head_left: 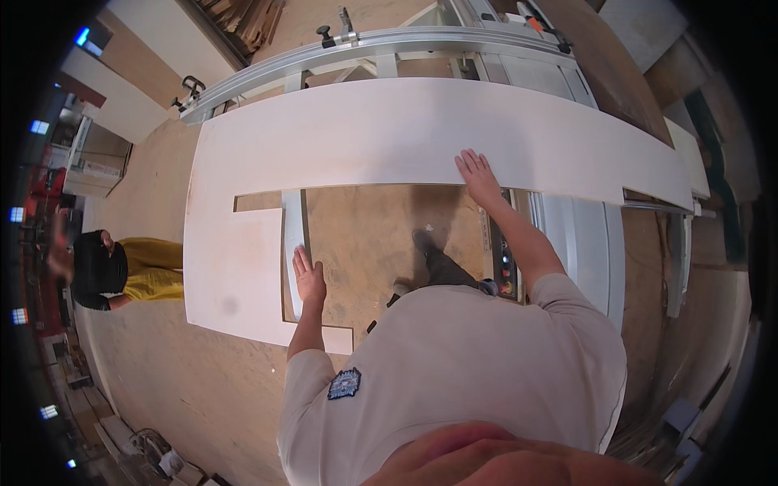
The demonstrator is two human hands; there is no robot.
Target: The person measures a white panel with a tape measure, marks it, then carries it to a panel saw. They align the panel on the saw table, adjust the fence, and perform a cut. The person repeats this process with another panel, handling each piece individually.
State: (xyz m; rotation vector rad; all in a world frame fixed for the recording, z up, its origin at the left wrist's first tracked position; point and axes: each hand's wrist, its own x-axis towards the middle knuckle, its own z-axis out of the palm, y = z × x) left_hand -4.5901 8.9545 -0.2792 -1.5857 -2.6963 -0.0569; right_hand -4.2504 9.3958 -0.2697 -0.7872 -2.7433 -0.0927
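Note:
A large white panel point(389, 134) with a big rectangular cut-out lies across a metal machine table point(575, 243). My right hand point(480, 178) rests open on the panel, at the cut-out's far edge, with fingers stretched forward. My left hand point(309, 278) is open too, fingers extended and holding nothing. It is over the cut-out's left side, beside a light metal support bar point(293, 235); whether it touches the bar or the panel's inner edge I cannot tell. Through the cut-out, my leg and the brown floor show.
A long aluminium fence rail point(381, 39) with black clamps runs behind the panel. Buttons on a dark control strip point(507, 267) show below my right forearm. At the left stands a person in yellow trousers point(154, 267). Wood pieces point(247, 20) lie at the far left.

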